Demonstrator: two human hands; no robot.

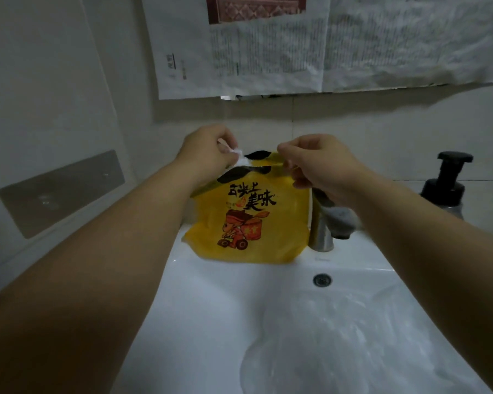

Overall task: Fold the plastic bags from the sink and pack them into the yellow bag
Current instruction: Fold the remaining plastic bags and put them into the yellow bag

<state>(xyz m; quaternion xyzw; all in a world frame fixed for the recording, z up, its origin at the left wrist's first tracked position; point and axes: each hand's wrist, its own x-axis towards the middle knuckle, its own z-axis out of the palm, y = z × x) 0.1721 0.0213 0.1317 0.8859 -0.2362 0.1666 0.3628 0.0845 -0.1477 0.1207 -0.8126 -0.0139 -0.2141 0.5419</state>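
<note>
The yellow bag (248,223) hangs just left of the tap (320,231), and its bottom rests on the back edge of the sink (211,308). Both hands hold it up by its top.

The left hand (208,149) is up and to the left of the tap. Its fingers (228,140) are curled tight and pinch a small white bundle (235,152) right at the mouth of the bag. I think the bundle is a folded plastic bag. The right hand (319,163) is just above the tap. Its fingers (291,150) are curled too and pinch the top edge of the yellow bag.

I think the step now is to push the bundle inside. To do it well, the right hand should pull its edge away so the mouth opens wide. Then the left hand can push the bundle deep down and only then let go, so it does not pop out. The folds should stay flat.

I cannot see what is inside the yellow bag. It looks rather flat. In the bowl of the sink, in front of the tap, lies a clear plastic bag (339,336), loose and not folded. It needs folding.
</note>
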